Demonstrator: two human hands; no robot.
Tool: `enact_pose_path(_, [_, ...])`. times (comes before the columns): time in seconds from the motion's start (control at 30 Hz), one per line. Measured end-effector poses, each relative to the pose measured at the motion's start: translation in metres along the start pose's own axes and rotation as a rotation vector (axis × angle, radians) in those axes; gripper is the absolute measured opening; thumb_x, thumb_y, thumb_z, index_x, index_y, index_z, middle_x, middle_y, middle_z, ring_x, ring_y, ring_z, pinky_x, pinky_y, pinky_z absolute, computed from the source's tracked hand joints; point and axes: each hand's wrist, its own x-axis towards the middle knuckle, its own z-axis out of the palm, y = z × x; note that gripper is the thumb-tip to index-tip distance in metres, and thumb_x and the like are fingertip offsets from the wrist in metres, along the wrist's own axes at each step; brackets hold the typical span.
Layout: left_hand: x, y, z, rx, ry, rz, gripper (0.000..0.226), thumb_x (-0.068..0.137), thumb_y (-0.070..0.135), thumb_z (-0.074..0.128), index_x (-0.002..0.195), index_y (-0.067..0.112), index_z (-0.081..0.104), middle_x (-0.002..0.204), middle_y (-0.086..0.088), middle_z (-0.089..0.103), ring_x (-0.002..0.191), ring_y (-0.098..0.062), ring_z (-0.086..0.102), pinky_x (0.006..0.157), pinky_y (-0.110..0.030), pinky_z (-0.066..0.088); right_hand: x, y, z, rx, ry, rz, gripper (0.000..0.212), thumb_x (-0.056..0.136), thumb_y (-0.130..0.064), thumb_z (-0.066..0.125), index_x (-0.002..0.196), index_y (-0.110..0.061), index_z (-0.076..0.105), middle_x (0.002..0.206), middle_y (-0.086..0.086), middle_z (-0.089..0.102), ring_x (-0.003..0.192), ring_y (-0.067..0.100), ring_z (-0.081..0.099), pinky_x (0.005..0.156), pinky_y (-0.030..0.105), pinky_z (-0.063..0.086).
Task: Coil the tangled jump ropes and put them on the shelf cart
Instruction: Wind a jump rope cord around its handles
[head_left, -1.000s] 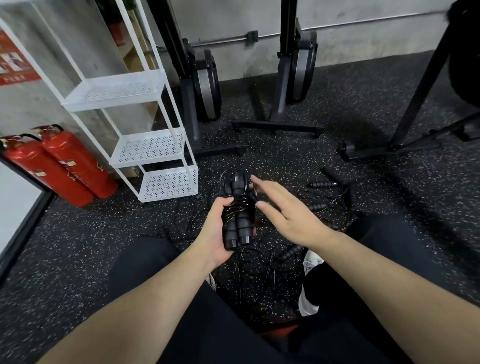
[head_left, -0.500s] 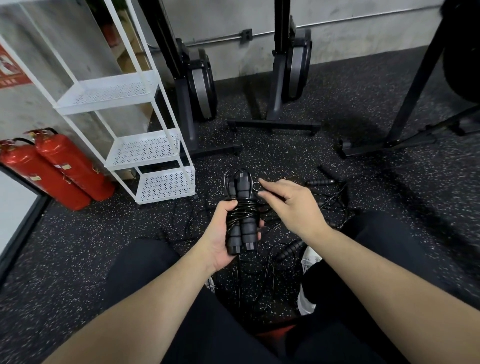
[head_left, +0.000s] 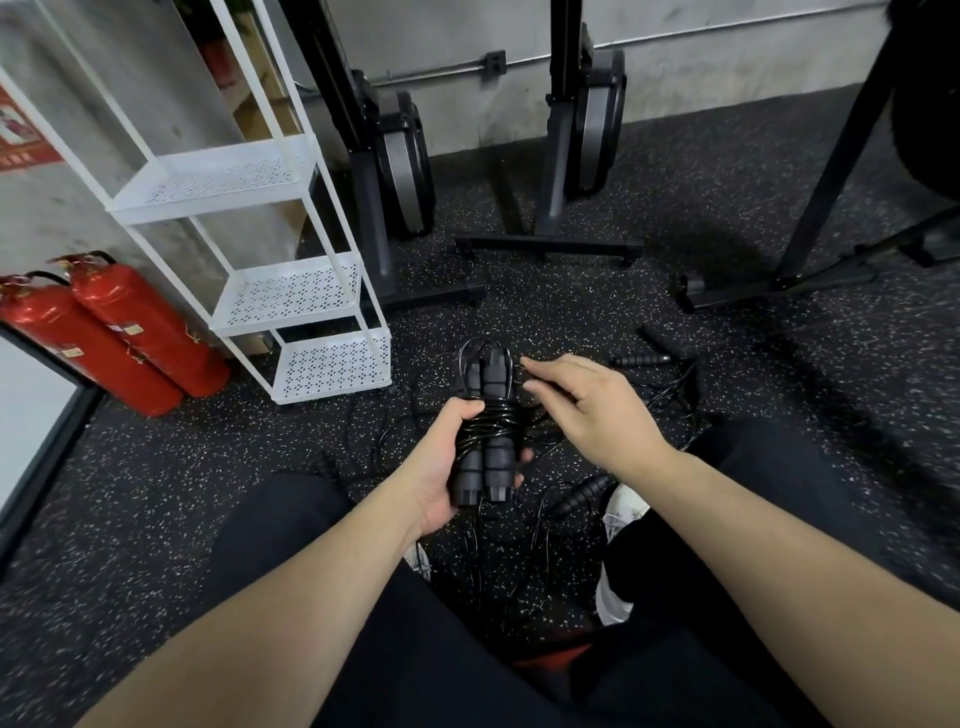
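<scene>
Hands: left (head_left: 441, 467) grips coiled rope (head_left: 491, 436); right (head_left: 587, 410) pinches cord.

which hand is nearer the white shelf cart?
Left. The left hand, gripping the coiled black jump rope, is closer to the white perforated metal shelf cart; the right hand is beyond the rope.

Two hands: left (head_left: 441, 467) and right (head_left: 587, 410). One coiled rope (head_left: 488, 441), two handles together. One cart (head_left: 291, 291), three shelves. Two extinguishers (head_left: 130, 327); three loose handles (head_left: 636, 359) on the floor.
</scene>
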Motion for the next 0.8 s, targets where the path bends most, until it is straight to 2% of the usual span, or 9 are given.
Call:
enact_pose_path(0.1, [0.002,0.001,0.001,0.050,0.036,-0.016,0.044,0.100,0.041,0.045,0.118,0.010,0.070,0.108,-0.016,0.075,0.092,-0.029,0.072,0.090,-0.050,0.058,0.000,0.001,-0.002,0.002,-0.020,-0.006,0.035,0.101,-0.029,0.061,0.133,-0.016,0.067,0.093,-0.011,0.064,0.087,0.007,0.061,0.085,0.026,0.053])
enact_pose_path(0.13, [0.002,0.001,0.000,0.084,0.062,-0.027,0.043,0.099,0.041,0.046,0.119,0.011,0.070,0.109,-0.016,0.076,0.094,-0.029,0.072,0.093,-0.049,0.057,0.000,0.003,-0.002,0.012,-0.043,0.021,0.035,0.101,-0.030,0.061,0.134,-0.018,0.066,0.093,-0.010,0.065,0.087,0.009,0.062,0.086,0.028,0.053])
enact_pose_path(0.23, [0.002,0.002,-0.003,0.151,0.107,-0.041,0.045,0.098,0.041,0.049,0.125,0.011,0.068,0.111,-0.016,0.076,0.095,-0.028,0.073,0.085,-0.039,0.058,-0.001,0.004,-0.001,0.082,-0.050,0.108,0.032,0.101,-0.026,0.062,0.132,-0.019,0.068,0.095,-0.008,0.067,0.092,0.008,0.064,0.090,0.034,0.053])
enact_pose_path(0.33, [0.003,0.002,-0.004,0.135,0.141,-0.037,0.047,0.095,0.039,0.050,0.126,0.009,0.067,0.115,-0.018,0.075,0.101,-0.031,0.071,0.088,-0.042,0.058,0.001,0.001,0.001,0.066,-0.064,0.034,0.033,0.102,-0.026,0.060,0.133,-0.016,0.066,0.092,-0.007,0.066,0.089,0.008,0.062,0.087,0.033,0.053])
enact_pose_path(0.43, [0.006,-0.001,-0.006,0.142,0.167,-0.037,0.050,0.086,0.043,0.053,0.122,0.011,0.069,0.108,-0.015,0.075,0.095,-0.029,0.070,0.083,-0.039,0.057,0.001,0.001,0.003,0.029,-0.132,-0.024,0.036,0.103,-0.028,0.058,0.135,-0.014,0.065,0.100,-0.003,0.069,0.094,0.013,0.064,0.091,0.037,0.054])
enact_pose_path(0.6, [0.005,-0.001,0.000,0.266,0.206,0.036,0.027,0.101,0.032,0.046,0.115,0.020,0.065,0.095,-0.007,0.075,0.083,-0.024,0.070,0.076,-0.038,0.059,0.000,0.005,0.010,-0.044,-0.088,-0.103,0.037,0.101,-0.028,0.059,0.134,-0.012,0.066,0.097,-0.005,0.067,0.086,0.008,0.061,0.083,0.031,0.056])
enact_pose_path(0.7, [0.008,-0.003,0.005,0.383,0.211,0.142,0.020,0.105,0.027,0.047,0.109,0.033,0.065,0.102,0.002,0.075,0.100,-0.020,0.070,0.094,-0.041,0.057,0.000,0.007,0.011,-0.057,-0.020,-0.081,0.036,0.101,-0.029,0.060,0.133,-0.016,0.067,0.099,-0.007,0.068,0.088,0.006,0.062,0.082,0.030,0.056])
enact_pose_path(0.77, [0.008,-0.004,0.006,0.381,0.225,0.176,0.020,0.107,0.035,0.047,0.110,0.035,0.067,0.104,0.005,0.077,0.110,-0.021,0.070,0.102,-0.041,0.054,0.001,0.005,0.010,-0.054,-0.009,-0.077,0.036,0.100,-0.030,0.059,0.132,-0.016,0.068,0.100,-0.005,0.068,0.088,0.007,0.063,0.082,0.028,0.055])
enact_pose_path(0.8, [0.007,-0.004,0.007,0.377,0.244,0.182,0.024,0.106,0.044,0.046,0.111,0.035,0.068,0.101,0.006,0.078,0.108,-0.020,0.071,0.100,-0.039,0.055,0.001,0.004,0.010,-0.057,-0.008,-0.099,0.036,0.100,-0.030,0.059,0.131,-0.015,0.068,0.100,-0.004,0.068,0.089,0.007,0.063,0.083,0.025,0.055])
